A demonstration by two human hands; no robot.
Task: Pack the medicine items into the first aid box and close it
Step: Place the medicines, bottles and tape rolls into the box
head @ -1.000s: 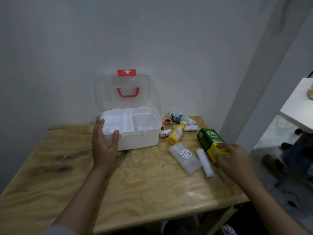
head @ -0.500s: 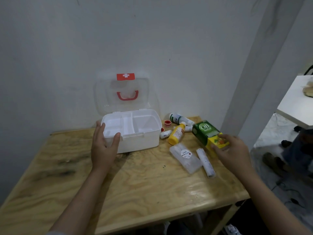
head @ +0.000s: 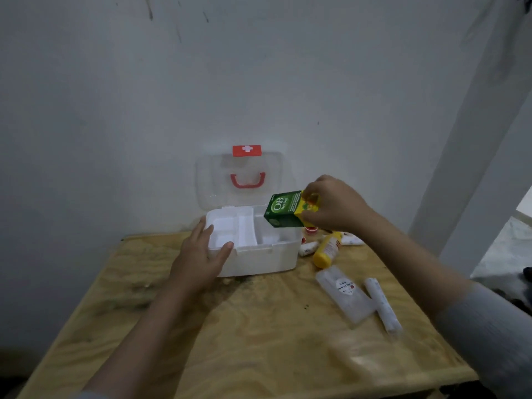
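Observation:
The white first aid box stands open at the back of the wooden table, its clear lid with a red handle leaning against the wall. My left hand grips the box's front left corner. My right hand holds a green and yellow medicine carton above the box's right compartment. To the right of the box lie a yellow bottle, a small white tube, a clear packet and a white roll.
A red-capped item and another white bottle lie behind the yellow bottle. The wall is right behind the box. A white pillar rises beyond the table's right edge, with floor below it.
My right hand lifted the green carton off the table's right side and carried it left, over the open box. My left hand stayed on the box.

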